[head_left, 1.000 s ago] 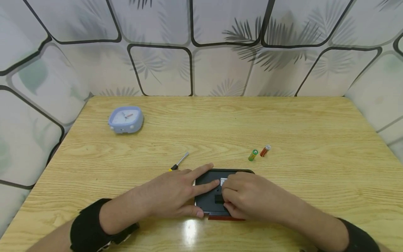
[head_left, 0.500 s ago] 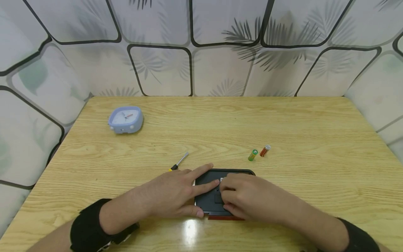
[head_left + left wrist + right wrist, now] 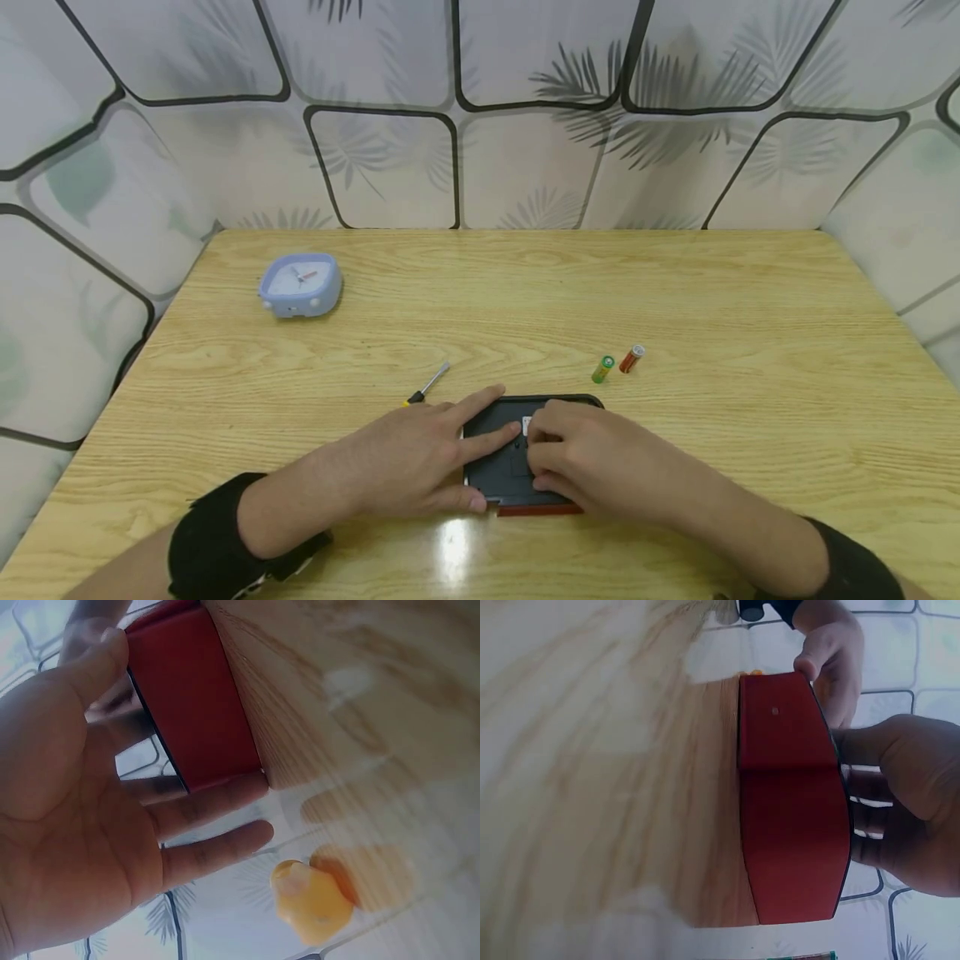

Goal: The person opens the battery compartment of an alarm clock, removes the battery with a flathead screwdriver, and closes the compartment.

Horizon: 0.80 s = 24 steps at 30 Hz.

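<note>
A red-sided, box-like device point(image 3: 491, 477) lies on the table with its black back facing up. Its red side point(image 3: 795, 832) fills the middle of the right wrist view. My left hand point(image 3: 427, 462) rests across the device's left part, fingers spread and fairly straight, thumb at the near corner. Over the right part my right hand point(image 3: 588, 454) bends its fingers down onto the back, beside a small white label point(image 3: 527, 426) and a rectangular panel outline point(image 3: 519, 464). The right fingertips are hidden in the head view; I cannot tell whether they pinch anything.
A screwdriver point(image 3: 427, 385) with a yellow and black handle lies beyond my left hand. A green battery point(image 3: 603, 369) and a red battery point(image 3: 632, 358) are past my right hand. A light-blue alarm clock point(image 3: 300, 285) is at the back left.
A dark block beside the right fingertips one second ago shows now as a flat panel outline. The device has slid slightly away from me, and the right hand has moved a little with it.
</note>
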Each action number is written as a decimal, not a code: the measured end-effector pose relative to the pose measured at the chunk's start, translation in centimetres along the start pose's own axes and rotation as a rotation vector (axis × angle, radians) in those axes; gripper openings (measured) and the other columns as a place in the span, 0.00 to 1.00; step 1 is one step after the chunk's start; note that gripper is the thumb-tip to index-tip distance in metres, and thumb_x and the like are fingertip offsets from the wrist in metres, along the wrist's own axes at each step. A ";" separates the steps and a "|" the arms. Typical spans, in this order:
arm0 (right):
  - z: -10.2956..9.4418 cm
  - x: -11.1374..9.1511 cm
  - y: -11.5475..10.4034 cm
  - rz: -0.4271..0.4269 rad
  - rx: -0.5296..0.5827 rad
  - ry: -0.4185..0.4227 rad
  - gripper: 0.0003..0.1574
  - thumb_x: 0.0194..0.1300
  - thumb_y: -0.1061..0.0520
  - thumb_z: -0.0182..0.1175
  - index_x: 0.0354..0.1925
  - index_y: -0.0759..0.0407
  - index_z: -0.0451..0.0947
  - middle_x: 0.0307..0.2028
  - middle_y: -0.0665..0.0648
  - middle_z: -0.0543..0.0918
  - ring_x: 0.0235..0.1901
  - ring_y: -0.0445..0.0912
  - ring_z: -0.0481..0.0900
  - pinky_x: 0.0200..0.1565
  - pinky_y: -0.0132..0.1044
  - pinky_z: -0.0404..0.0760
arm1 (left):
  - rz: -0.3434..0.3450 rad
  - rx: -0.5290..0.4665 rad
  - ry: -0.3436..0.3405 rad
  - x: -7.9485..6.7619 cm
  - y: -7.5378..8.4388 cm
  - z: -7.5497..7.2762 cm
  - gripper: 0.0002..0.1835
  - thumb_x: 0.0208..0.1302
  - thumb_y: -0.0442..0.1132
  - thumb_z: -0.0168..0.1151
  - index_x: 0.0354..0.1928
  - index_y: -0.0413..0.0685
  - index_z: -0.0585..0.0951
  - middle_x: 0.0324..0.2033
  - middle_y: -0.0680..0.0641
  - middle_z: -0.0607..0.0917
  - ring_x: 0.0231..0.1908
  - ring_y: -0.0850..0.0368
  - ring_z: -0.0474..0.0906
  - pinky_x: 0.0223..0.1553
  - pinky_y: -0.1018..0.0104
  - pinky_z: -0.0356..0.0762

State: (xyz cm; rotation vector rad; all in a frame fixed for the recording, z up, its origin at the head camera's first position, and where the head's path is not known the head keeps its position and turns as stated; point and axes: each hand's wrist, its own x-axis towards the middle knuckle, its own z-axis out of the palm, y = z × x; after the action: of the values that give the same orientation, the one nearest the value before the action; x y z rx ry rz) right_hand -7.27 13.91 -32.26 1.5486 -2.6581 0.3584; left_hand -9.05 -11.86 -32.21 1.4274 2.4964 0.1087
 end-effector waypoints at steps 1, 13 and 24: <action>0.0 0.0 0.0 0.019 0.003 -0.001 0.09 0.60 0.50 0.72 0.28 0.45 0.80 0.39 0.45 0.78 0.40 0.38 0.76 0.45 0.34 0.81 | -0.011 -0.003 -0.006 0.0 0.0 0.0 0.41 0.68 0.71 0.45 0.78 0.63 0.57 0.78 0.40 0.52 0.60 0.49 0.77 0.52 0.58 0.81; 0.1 0.2 0.6 0.359 0.232 -0.027 0.26 0.52 0.44 0.77 0.43 0.44 0.73 0.58 0.50 0.70 0.59 0.48 0.66 0.58 0.54 0.72 | -0.007 -0.039 -0.018 0.2 -0.1 -0.3 0.41 0.68 0.70 0.48 0.78 0.62 0.57 0.78 0.41 0.51 0.61 0.48 0.76 0.55 0.57 0.80; 0.7 0.6 1.2 0.434 0.322 -0.094 0.27 0.51 0.41 0.76 0.44 0.40 0.73 0.55 0.45 0.74 0.55 0.44 0.73 0.55 0.56 0.68 | -0.003 -0.064 -0.023 0.0 0.0 -0.3 0.40 0.69 0.69 0.48 0.78 0.62 0.58 0.78 0.39 0.52 0.58 0.45 0.78 0.54 0.57 0.80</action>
State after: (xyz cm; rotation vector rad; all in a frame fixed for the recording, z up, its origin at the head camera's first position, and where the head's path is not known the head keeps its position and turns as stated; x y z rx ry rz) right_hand -8.53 13.80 -33.02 1.0454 -3.1252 0.7833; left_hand -9.14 -11.80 -31.91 1.3917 2.4538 0.1688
